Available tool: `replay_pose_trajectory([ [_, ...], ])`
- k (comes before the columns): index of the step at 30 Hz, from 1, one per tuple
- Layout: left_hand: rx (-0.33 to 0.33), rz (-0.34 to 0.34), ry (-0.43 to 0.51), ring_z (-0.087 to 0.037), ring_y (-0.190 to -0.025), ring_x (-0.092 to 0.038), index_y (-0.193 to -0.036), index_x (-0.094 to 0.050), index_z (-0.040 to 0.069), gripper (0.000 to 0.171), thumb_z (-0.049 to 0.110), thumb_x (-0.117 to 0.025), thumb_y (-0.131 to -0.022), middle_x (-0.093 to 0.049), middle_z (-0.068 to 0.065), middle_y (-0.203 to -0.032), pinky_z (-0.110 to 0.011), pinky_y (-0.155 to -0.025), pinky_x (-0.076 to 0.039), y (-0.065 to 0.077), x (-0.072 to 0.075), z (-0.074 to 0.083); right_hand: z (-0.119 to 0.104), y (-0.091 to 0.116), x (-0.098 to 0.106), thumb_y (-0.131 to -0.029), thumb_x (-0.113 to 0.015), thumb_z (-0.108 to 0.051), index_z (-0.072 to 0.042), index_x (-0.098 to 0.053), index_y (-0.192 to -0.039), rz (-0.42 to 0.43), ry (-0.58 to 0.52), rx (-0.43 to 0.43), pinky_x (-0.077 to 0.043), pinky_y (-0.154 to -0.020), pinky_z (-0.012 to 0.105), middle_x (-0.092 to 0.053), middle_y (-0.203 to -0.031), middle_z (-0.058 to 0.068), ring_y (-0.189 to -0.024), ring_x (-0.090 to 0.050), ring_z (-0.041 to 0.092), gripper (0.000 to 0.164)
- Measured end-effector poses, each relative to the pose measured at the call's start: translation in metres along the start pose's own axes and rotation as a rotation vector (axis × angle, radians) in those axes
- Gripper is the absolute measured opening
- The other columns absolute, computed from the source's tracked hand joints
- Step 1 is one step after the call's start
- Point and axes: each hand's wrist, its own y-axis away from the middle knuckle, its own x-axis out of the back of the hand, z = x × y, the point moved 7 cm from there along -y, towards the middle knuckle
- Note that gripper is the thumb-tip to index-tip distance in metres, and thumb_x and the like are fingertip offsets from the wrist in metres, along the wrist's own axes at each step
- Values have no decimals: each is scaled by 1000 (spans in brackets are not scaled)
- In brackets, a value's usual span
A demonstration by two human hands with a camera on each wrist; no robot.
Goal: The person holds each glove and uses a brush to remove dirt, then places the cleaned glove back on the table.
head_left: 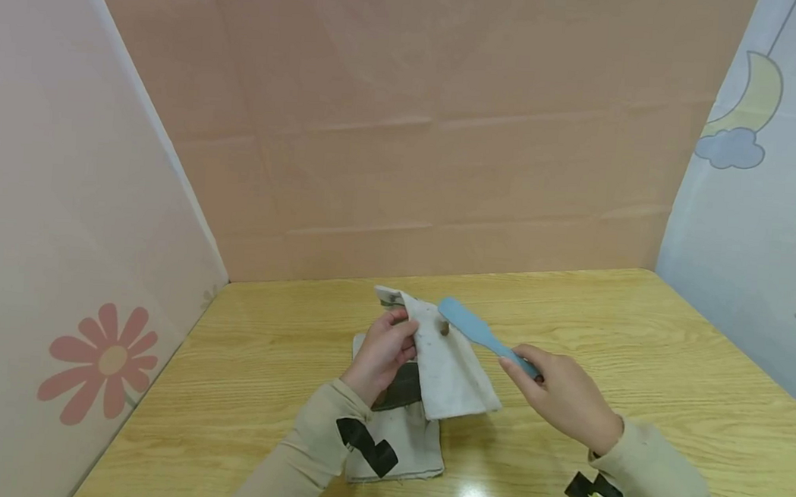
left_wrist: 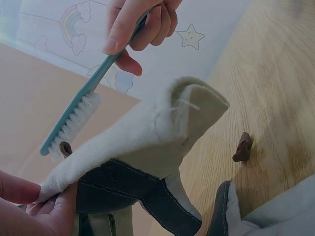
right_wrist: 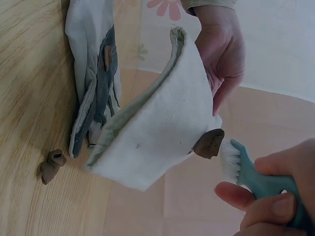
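Note:
My left hand [head_left: 383, 352] pinches a white canvas work glove [head_left: 455, 370] with dark grey patches and lifts it off the table. In the right wrist view a brown clump [right_wrist: 209, 143] clings to the glove's white side. The right hand [head_left: 570, 396] grips the handle of a light blue brush [head_left: 473, 327], whose white bristles [left_wrist: 78, 118] show in the left wrist view. Those bristles are right beside the clump; whether they touch it I cannot tell. Beneath the left hand a second, similar glove [head_left: 399, 454] lies on the table, with a brown bit [right_wrist: 107, 58] on its dark patch.
Another brown clump [right_wrist: 51, 166] lies on the wood-grain table [head_left: 261, 354] near the gloves. A brown-pink backdrop [head_left: 405, 127] stands behind the table, with printed sheets on the left [head_left: 67, 183] and right [head_left: 768, 241].

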Motion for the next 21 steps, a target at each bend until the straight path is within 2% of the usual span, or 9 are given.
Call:
replay_pose_trajectory([
  [10,-1,32,3,-5,-76,-60,-127,-38,-3,32,5,-42,-96,-59,-7,-99,-21,-69,-47,1,3,2,3,1,0,-96,-52,-25,-14,-59,-85,-7,4,-8,-24,-43,18,-29,-53,-9,-43,-18,-1,16],
  [21,6,42,66,-2,-68,-57,-125,-38,-2,30,4,-42,-95,-57,1,-84,-19,-64,-46,0,4,3,4,2,-1,-96,-52,-26,-15,-56,-82,-34,30,-16,-24,-43,18,-29,-52,-9,-43,-18,-1,18],
])
